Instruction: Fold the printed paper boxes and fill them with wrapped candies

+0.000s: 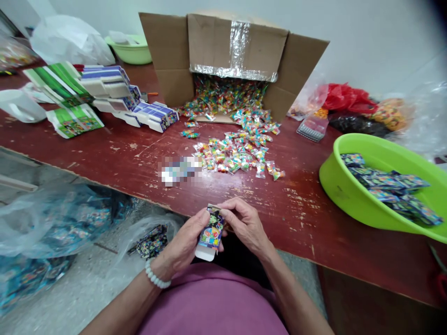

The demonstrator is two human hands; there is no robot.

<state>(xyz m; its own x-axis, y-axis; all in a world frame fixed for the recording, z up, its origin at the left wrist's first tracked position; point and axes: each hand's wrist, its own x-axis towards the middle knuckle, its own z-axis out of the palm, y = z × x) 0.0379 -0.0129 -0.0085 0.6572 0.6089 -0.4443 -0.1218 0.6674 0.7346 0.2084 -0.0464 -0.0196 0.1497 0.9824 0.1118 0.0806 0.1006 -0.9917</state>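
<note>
Left hand and right hand are both working on a small printed paperboard box, held upright just above the lap, in front of the tabletop edge. Left hand is gripping its lower side, fingers wrapped round the front. Right hand is pinching the upper corner between fingertips and thumb. A plain white flap is sticking out at the bottom end. A white bead bracelet is sitting on the left wrist, and a purple shirt is showing below the hands.

Nearest on the worn red tabletop: a pixelated patch is covering something, beside a spill of wrapped candies running back into an open cardboard carton. Right side: a lime-green basin is holding finished-looking printed boxes. Left side: flat blue-and-white box blanks and green box blanks are lying in stacks. Down by the left knee, clear plastic bags of printed boxes are resting on the floor
</note>
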